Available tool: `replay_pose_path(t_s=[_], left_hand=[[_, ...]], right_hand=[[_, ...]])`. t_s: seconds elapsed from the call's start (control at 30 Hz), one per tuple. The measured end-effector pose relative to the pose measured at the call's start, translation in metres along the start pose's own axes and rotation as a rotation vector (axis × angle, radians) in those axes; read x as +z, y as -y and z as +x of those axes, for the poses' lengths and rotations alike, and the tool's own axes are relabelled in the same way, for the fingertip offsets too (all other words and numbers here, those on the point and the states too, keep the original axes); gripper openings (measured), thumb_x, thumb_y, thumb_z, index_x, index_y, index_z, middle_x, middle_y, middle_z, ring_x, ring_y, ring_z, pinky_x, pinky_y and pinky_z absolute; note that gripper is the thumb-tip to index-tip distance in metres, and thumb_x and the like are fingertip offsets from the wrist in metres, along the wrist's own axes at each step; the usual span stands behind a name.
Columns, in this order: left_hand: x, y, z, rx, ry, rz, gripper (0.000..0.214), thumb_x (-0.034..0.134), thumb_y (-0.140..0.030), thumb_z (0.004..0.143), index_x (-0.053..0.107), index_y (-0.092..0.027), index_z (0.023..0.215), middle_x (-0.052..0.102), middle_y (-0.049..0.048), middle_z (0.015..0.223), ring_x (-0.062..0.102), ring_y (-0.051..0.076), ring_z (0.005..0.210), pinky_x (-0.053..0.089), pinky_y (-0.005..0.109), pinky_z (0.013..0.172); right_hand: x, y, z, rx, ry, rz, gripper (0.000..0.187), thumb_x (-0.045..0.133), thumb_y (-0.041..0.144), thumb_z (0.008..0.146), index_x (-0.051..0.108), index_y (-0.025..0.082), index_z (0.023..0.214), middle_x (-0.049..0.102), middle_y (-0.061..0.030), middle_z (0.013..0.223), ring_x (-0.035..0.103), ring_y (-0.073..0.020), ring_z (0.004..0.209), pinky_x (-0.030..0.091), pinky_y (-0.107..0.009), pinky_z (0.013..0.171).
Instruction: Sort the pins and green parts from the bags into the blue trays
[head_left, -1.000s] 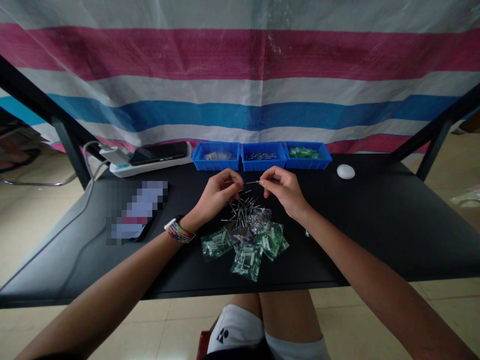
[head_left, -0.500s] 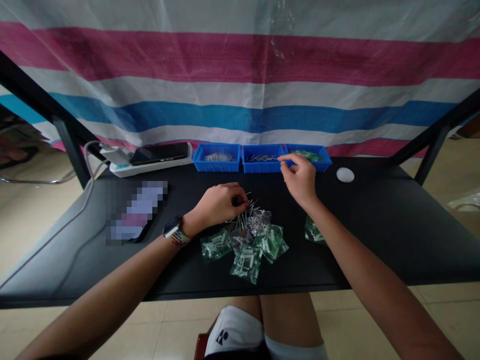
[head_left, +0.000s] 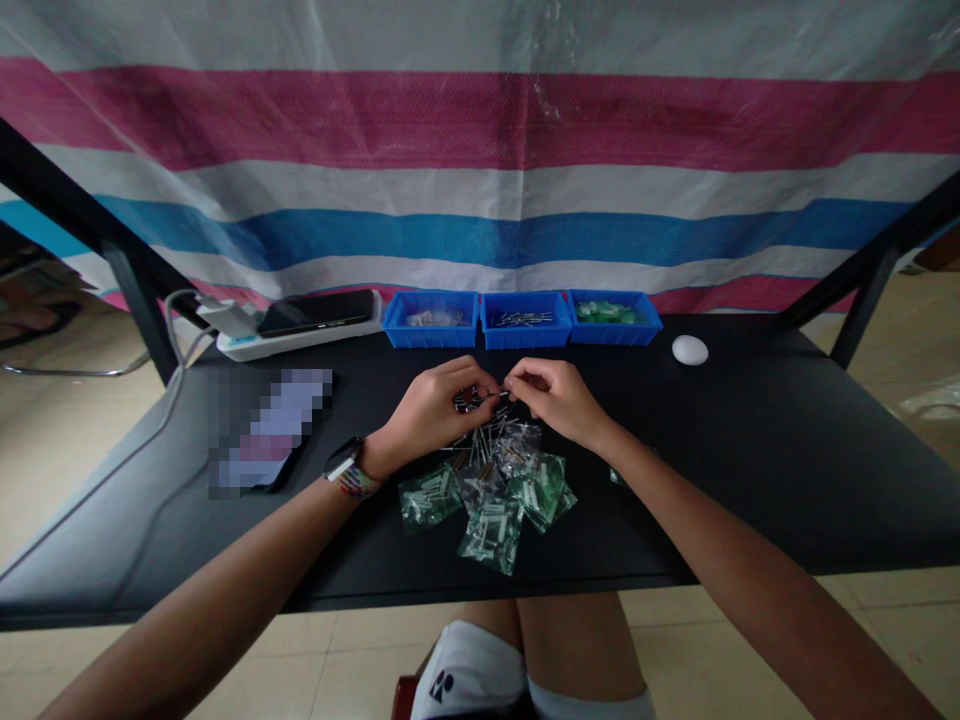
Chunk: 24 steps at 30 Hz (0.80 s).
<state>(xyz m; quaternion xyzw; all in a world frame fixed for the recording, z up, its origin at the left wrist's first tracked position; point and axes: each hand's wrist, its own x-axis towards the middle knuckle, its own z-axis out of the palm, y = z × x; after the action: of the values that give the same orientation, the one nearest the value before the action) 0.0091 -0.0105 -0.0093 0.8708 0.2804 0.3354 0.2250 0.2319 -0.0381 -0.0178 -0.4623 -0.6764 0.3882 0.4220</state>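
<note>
My left hand (head_left: 442, 405) is closed in a pinch above a loose pile of thin metal pins (head_left: 484, 440). My right hand (head_left: 559, 400) meets it fingertip to fingertip, also pinched. Between the two sets of fingertips shows a small metal pin (head_left: 504, 393); most of it is covered by the fingers. Just in front of the pile lie small clear bags (head_left: 519, 446) and green-tinted bags (head_left: 491, 530), the green ones with pale strips inside. Behind the hands, the middle blue bin (head_left: 525, 338) contains more metal pins.
A left blue bin (head_left: 431, 337) holds clear packets, a right one (head_left: 615, 335) green packets. A white round object (head_left: 690, 350) sits to their right. On the left are a power strip (head_left: 300, 340) bearing a dark phone (head_left: 319, 312), a blurred-out phone (head_left: 277, 430) and a cable (head_left: 169, 410).
My right hand has come from above the blue bins down and left to my left hand's fingertips. The left hand has stayed over the pins.
</note>
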Motion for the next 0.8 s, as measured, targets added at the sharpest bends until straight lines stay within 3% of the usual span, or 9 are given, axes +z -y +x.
replay_pose_path(t_s=[0.17, 0.33, 0.4, 0.57, 0.8], left_hand=[[0.0012, -0.0056, -0.0002, -0.016, -0.064, -0.046, 0.004, 0.072, -0.022, 0.094, 0.076, -0.019, 0.095, 0.069, 0.0028, 0.09, 0.063, 0.014, 0.077, 0.047, 0.024, 0.068], [0.001, -0.0048, 0.0003, -0.186, -0.15, -0.168, 0.019, 0.074, -0.034, 0.095, 0.071, -0.018, 0.104, 0.067, 0.0003, 0.082, 0.057, 0.012, 0.066, 0.042, 0.024, 0.06], [-0.0007, -0.0023, 0.0006, -0.246, -0.178, -0.184, 0.023, 0.067, -0.04, 0.099, 0.069, -0.017, 0.097, 0.066, 0.0008, 0.079, 0.056, 0.013, 0.066, 0.042, 0.026, 0.061], [-0.0023, 0.003, 0.0025, -0.318, -0.095, -0.262, 0.041, 0.055, -0.047, 0.102, 0.067, -0.017, 0.078, 0.067, 0.0039, 0.076, 0.06, 0.017, 0.072, 0.046, 0.029, 0.067], [-0.001, -0.0004, 0.0057, -0.34, -0.028, -0.443, 0.041, 0.066, -0.053, 0.098, 0.068, -0.017, 0.078, 0.067, 0.0023, 0.074, 0.058, 0.015, 0.068, 0.045, 0.026, 0.064]], right_hand=[[0.0037, 0.0041, -0.004, 0.02, 0.043, 0.049, 0.023, 0.066, 0.036, 0.095, 0.067, 0.019, 0.079, 0.066, 0.0003, 0.073, 0.055, -0.0111, 0.054, 0.04, -0.025, 0.052], [0.0038, 0.0058, -0.0037, 0.036, -0.015, 0.192, 0.019, 0.073, 0.038, 0.09, 0.071, 0.02, 0.086, 0.065, 0.0012, 0.074, 0.057, -0.0115, 0.055, 0.044, -0.025, 0.051], [0.0034, 0.0063, -0.0039, 0.034, -0.066, 0.216, 0.018, 0.076, 0.037, 0.088, 0.072, 0.02, 0.089, 0.065, 0.0007, 0.076, 0.058, -0.0117, 0.056, 0.047, -0.025, 0.051], [0.0022, 0.0059, -0.0046, -0.022, -0.149, 0.233, 0.019, 0.077, 0.038, 0.088, 0.072, 0.02, 0.093, 0.069, -0.001, 0.084, 0.061, -0.0112, 0.058, 0.05, -0.025, 0.052], [0.0016, 0.0086, -0.0059, -0.042, -0.159, 0.211, 0.016, 0.076, 0.036, 0.089, 0.072, 0.021, 0.093, 0.07, -0.0012, 0.084, 0.062, -0.012, 0.058, 0.052, -0.027, 0.054]])
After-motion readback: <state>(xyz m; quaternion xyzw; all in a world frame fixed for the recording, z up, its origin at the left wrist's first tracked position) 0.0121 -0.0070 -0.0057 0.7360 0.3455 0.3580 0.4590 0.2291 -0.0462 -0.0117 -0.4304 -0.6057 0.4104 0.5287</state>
